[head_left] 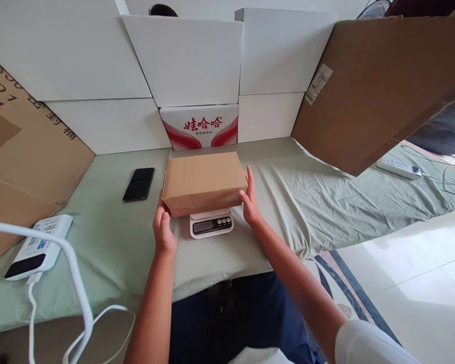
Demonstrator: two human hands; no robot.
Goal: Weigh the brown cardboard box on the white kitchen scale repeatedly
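Two hands on the cardboard box [202, 182] | sitting on the scale [211, 223] mid-surface | left hand [164, 230] and right hand [250, 199] spread flat against its ends | I'd centre it, keep the display uncovered

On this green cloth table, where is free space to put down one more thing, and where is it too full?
Bare cloth lies between the black phone and the left hand. A wider bare patch runs from the right hand to the leaning cardboard sheet. The middle is crowded: cardboard box on the kitchen scale. The left edge holds a power bank with its cable.
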